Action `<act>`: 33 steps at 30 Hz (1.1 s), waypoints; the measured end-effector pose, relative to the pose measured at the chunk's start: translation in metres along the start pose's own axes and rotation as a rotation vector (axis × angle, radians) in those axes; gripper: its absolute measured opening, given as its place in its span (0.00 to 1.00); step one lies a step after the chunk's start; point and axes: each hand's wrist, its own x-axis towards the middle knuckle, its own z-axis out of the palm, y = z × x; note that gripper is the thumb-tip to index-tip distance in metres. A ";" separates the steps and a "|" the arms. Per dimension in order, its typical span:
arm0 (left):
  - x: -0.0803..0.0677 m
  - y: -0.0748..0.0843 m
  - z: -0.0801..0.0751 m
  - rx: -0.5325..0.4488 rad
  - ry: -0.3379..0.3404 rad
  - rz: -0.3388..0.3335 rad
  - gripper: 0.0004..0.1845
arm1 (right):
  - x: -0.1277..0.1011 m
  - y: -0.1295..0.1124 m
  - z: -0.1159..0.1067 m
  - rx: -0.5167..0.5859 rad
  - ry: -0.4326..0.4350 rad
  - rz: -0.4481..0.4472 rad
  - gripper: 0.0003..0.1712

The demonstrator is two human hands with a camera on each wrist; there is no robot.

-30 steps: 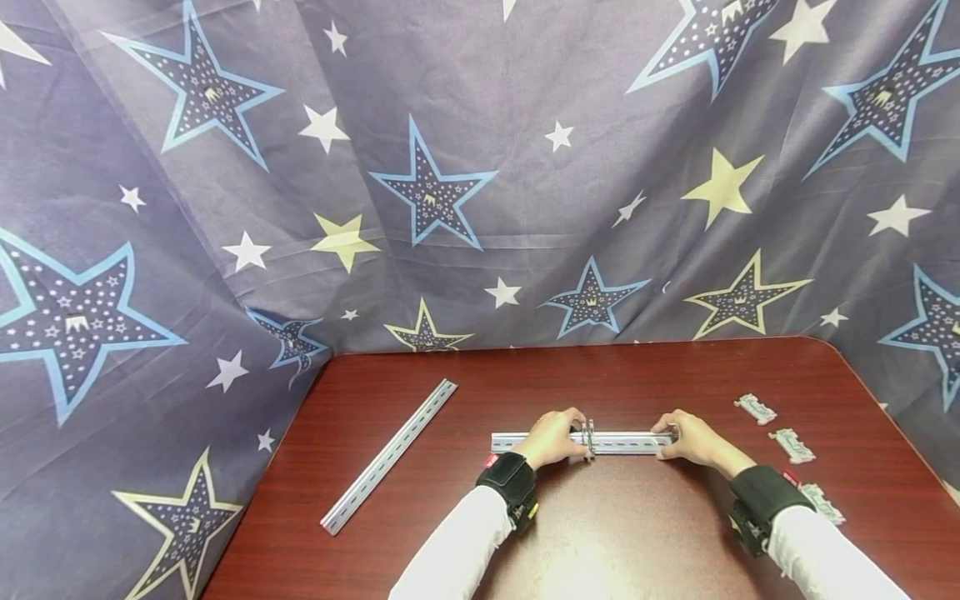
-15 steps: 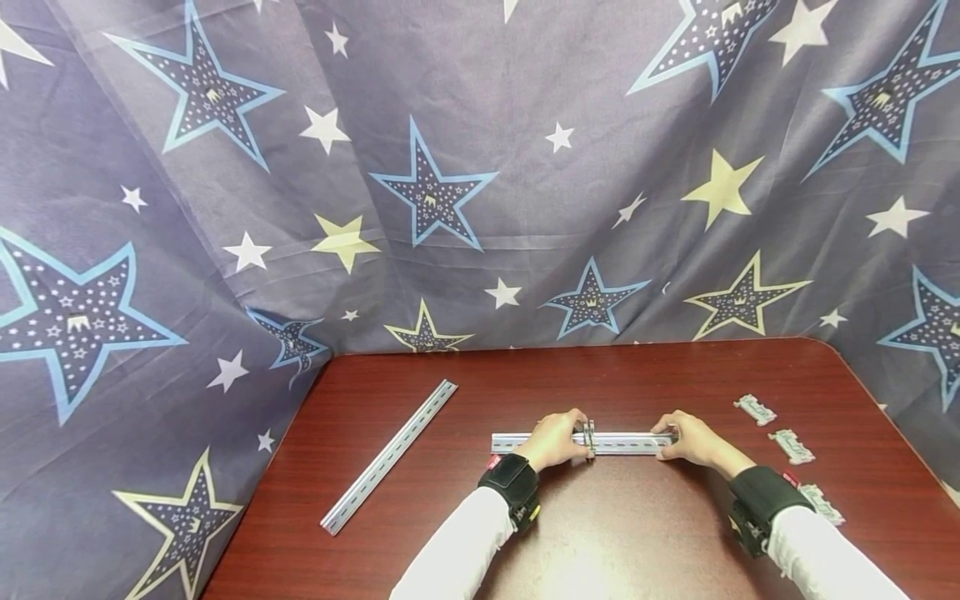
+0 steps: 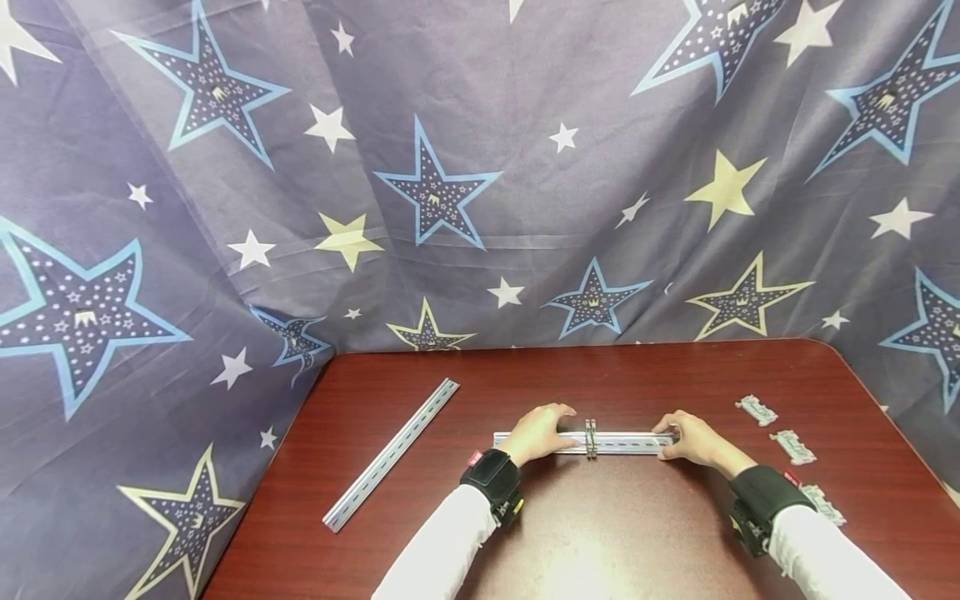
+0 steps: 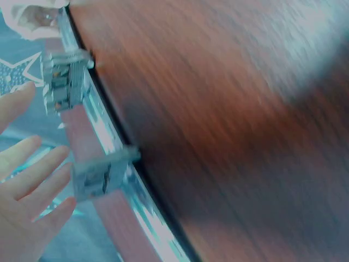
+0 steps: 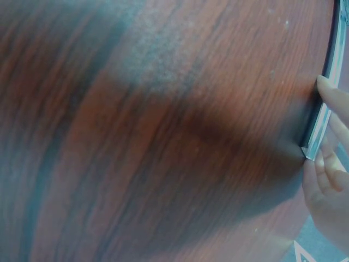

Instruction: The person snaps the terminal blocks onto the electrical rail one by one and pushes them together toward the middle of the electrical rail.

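A short metal rail [image 3: 626, 442] lies across the red-brown table [image 3: 600, 533] in the head view. Two small grey clips [image 3: 590, 438] sit side by side on its middle. My left hand [image 3: 542, 432] rests over the rail's left part, just left of the clips, with its fingers stretched out. The left wrist view shows those straight fingers [image 4: 32, 180] beside the rail [image 4: 112, 139] and the clips [image 4: 101, 176]. At the rail's right end, my right hand [image 3: 678, 440] pinches it; the right wrist view shows fingertips [image 5: 334, 101] on the rail end [image 5: 319, 128].
A longer spare rail [image 3: 390, 454] lies slanted at the table's left. Three loose grey clips [image 3: 792, 446] lie at the right, near my right wrist. A star-patterned cloth [image 3: 450, 183] hangs behind and beside the table.
My left hand has let go of the clips and slid a little left along the rail, fingers now straightened. The right hand and rail have stayed put.
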 end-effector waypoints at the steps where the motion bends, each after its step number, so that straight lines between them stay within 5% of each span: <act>1: -0.001 -0.002 -0.002 -0.008 -0.007 -0.004 0.24 | 0.000 0.000 0.000 0.000 0.000 0.000 0.18; 33: -0.023 -0.033 -0.010 -0.072 0.016 -0.012 0.26 | -0.001 -0.003 0.000 0.011 0.017 -0.006 0.18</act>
